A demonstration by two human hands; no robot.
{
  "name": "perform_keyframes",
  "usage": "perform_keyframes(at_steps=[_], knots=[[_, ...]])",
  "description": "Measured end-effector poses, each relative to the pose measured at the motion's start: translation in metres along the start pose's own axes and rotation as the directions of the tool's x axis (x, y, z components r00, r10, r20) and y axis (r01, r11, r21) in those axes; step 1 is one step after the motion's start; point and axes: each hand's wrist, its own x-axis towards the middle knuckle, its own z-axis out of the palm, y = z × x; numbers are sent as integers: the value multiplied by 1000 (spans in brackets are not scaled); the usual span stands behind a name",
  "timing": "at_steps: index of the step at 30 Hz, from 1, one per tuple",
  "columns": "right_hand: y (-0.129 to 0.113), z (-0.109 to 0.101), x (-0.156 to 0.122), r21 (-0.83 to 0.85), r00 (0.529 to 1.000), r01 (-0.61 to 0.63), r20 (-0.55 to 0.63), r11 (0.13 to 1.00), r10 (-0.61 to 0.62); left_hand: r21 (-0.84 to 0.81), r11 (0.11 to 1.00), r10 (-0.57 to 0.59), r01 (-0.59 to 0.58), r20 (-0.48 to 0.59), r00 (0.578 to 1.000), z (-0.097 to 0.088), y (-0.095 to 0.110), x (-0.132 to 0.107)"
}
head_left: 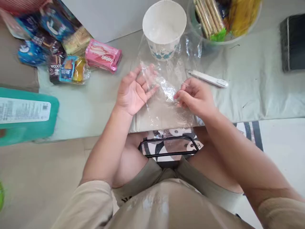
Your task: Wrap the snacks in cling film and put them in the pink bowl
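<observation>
While the clear plastic bag (170, 114) droops over the table's (95, 105) near edge, the right hand (196, 95) pinches its film between thumb and forefinger; the left hand (133, 93), fingers loosely spread, meets it palm up. Beyond them lie the white utility knife (208, 78), right, and pink Nabati packet (103, 55), left. Farther stands the paper cup (164, 31). The bag seems partly spread, not yet smoothed out; the packet lies outside it.

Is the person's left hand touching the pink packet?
Apart: the head view shows a strip of pale tablecloth between the left hand and the pink packet.
</observation>
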Motion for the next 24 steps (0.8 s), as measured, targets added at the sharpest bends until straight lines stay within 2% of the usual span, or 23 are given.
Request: perform_keyframes(at_steps=[3, 5, 8, 11, 14, 18, 24], knots=[[1, 0, 0, -48, 998, 30, -55, 998, -33, 93, 991, -100, 96, 35, 994, 10, -9, -4], [1, 0, 0, -96, 995, 50, -77, 994, -57, 196, 975, -110, 107, 4, 994, 15, -15, -3], [1, 0, -2, -183, 991, 77, -95, 980, -95, 374, 926, -9, 39, -81, 997, 15, -23, 2], [2, -2, -2, -257, 988, 100, -87, 961, -126, 493, 868, 102, -50, -80, 992, 10, -27, 7], [3, -3, -2, -290, 986, 132, -62, 948, -156, 507, 860, 74, -54, -19, 997, 4, -24, 7], [3, -3, -2, -204, 976, 192, -67, 960, -209, 444, 895, 15, -40, 59, 998, 1, -20, 6], [12, -7, 4, -102, 946, 301, -95, 948, -310, 370, 925, 64, -89, 80, 995, -2, -18, 9]])
